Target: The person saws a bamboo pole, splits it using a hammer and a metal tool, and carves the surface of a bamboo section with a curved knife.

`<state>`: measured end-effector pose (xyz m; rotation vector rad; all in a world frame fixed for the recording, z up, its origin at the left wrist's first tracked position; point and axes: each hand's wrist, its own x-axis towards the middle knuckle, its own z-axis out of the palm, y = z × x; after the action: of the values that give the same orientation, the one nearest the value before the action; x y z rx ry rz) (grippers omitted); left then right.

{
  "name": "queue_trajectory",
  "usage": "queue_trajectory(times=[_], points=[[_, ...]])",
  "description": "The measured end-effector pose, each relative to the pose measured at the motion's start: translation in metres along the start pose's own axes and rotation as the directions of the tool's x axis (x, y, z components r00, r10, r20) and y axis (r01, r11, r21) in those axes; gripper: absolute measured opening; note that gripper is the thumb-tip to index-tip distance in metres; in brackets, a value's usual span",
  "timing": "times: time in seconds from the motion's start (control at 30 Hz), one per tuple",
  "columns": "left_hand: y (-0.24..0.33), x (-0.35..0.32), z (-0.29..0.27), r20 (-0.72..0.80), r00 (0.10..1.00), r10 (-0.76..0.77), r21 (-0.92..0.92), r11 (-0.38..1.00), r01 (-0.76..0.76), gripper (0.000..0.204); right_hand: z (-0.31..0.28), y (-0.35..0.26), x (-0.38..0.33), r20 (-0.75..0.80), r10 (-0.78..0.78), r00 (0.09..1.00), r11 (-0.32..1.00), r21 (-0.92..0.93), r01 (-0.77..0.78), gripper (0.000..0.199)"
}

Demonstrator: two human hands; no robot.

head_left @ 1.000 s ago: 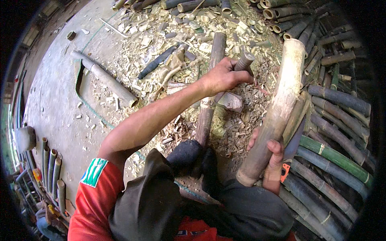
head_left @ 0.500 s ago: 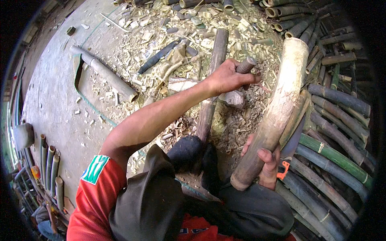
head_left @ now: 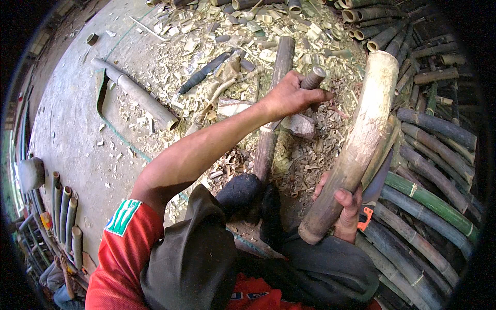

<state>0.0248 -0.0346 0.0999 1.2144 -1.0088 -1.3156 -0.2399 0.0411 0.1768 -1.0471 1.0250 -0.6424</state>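
My left hand point(head_left: 289, 98) is closed around a round, ridged brown tool handle point(head_left: 313, 77). The rest of the tool is hidden below the hand. In my right hand point(head_left: 346, 209) is a thick bamboo piece point(head_left: 356, 150), held tilted with its far end up. Its upper part is shaved pale, and brown skin remains on the lower part. The lower end is by my right thigh. Beneath my left hand, a dark bamboo pole point(head_left: 283, 62) runs across the chips, with a wood block point(head_left: 299, 125) beside it.
Pale chips point(head_left: 243, 31) cover much of the floor. A black-gripped tool point(head_left: 206, 72) and a grey bamboo length point(head_left: 139, 98) lie left. Stacked bamboo poles point(head_left: 439, 155) and an orange-handled saw point(head_left: 365, 219) are right. Another person point(head_left: 62, 281) is at lower left.
The tool handle in my left hand has tilted slightly, its end shifting up and left. The bamboo in my right hand has barely moved. At lower left, the other person's arms have moved.
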Motion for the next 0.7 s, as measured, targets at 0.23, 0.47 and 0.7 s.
queue_trajectory(times=[0.23,0.47,0.7], points=[[0.004,-0.003,0.0,0.022,1.0,-0.001,0.043,0.999,0.0,0.031,-0.004,0.0,0.0,-0.002,0.0,1.0,1.0,0.019,0.0,0.061],[-0.02,-0.002,-0.006,0.001,0.997,0.08,0.187,0.979,-0.078,0.03,-0.011,-0.024,0.004,-0.053,-0.009,0.999,0.987,-0.158,0.0,0.07],[-0.029,-0.007,-0.004,-0.116,0.956,0.271,0.174,0.953,-0.249,0.032,-0.012,-0.209,0.022,-0.019,-0.693,0.72,0.626,-0.511,0.589,0.061]])
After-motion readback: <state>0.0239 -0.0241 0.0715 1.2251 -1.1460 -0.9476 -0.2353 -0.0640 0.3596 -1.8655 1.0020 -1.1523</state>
